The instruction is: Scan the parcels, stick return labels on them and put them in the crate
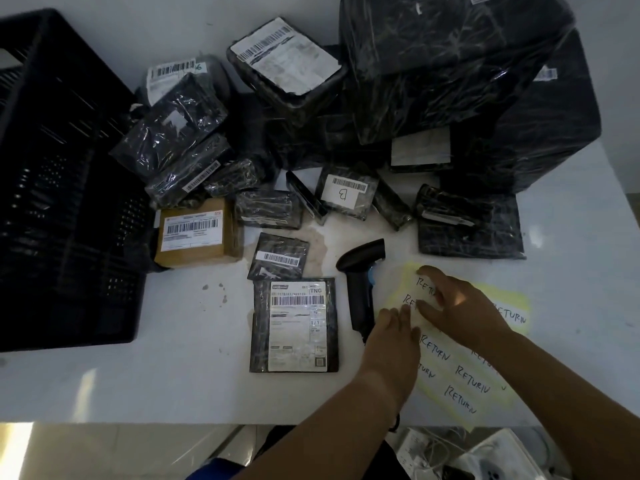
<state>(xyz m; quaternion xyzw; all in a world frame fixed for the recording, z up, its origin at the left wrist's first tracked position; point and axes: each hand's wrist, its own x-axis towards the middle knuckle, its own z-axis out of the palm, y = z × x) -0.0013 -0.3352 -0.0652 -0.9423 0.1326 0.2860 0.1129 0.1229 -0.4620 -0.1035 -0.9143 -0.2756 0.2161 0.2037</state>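
1. Head view: both forearms enter from the lower right and reach forward over the white table to the yellow sheet of RETURN labels.
2. Left hand: fingers straight and together, lying flat on the sheet's left edge, holding nothing.
3. Right hand: fingers extended, thumb and forefinger spread apart, tips touching the labels at the sheet's upper left; nothing is gripped.
4. Barcode scanner: lies on the table just beside the left hand, between the sheet and a flat black parcel whose shipping label faces up.
5. Further parcels are piled toward the far edge. A brown cardboard parcel lies just beside the black crate at the table's left.
6. Bare tabletop lies between the crate and the flat black parcel. The sheet's lower corner reaches the table's near edge.
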